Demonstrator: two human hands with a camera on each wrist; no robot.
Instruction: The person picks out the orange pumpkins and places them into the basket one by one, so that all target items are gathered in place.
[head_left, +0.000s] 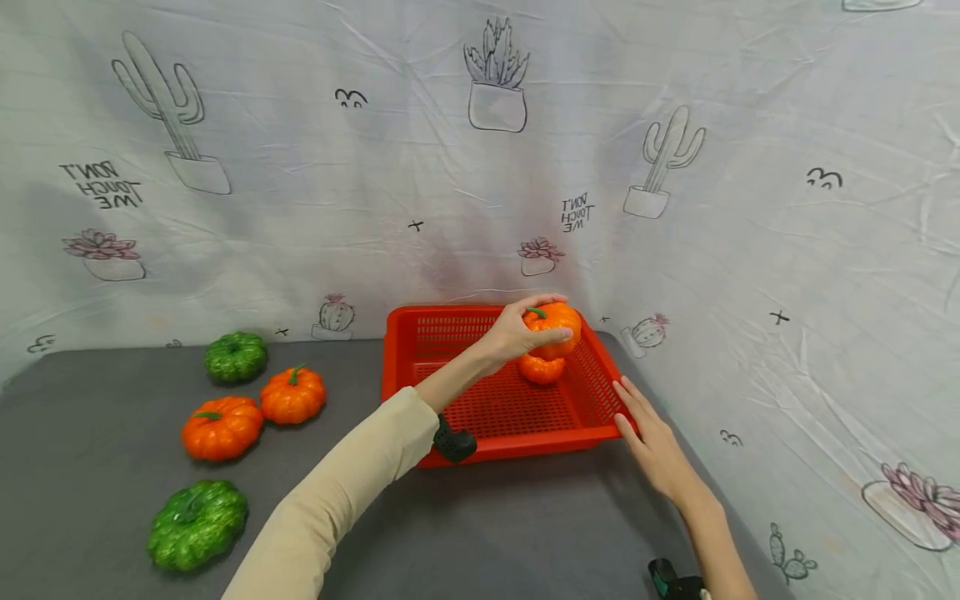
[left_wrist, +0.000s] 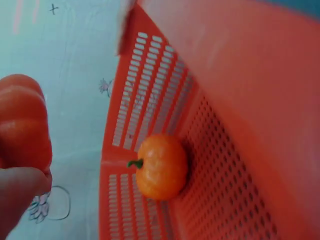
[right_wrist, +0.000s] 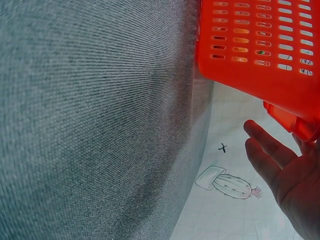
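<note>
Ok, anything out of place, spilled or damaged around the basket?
Nothing looks spilled or damaged around the red basket. The one oddity: the printed lettering on the cloth backdrop behind it reads mirrored, perhaps because the backdrop hangs reversed.

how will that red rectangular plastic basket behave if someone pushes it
The red rectangular plastic basket is probably light for its size, since its walls and floor are full of holes. It looks fairly stiff, its walls standing without sagging, and seems unlikely to tip, being wide and low.

Flipped lettering (head_left: 101,184), seemingly DON'T TOUCH WE, stands on the cloth (head_left: 420,167) above the surface's (head_left: 517,525) far left corner; matching lettering (head_left: 577,212) above its far right corner; x marks (head_left: 416,225) around
</note>
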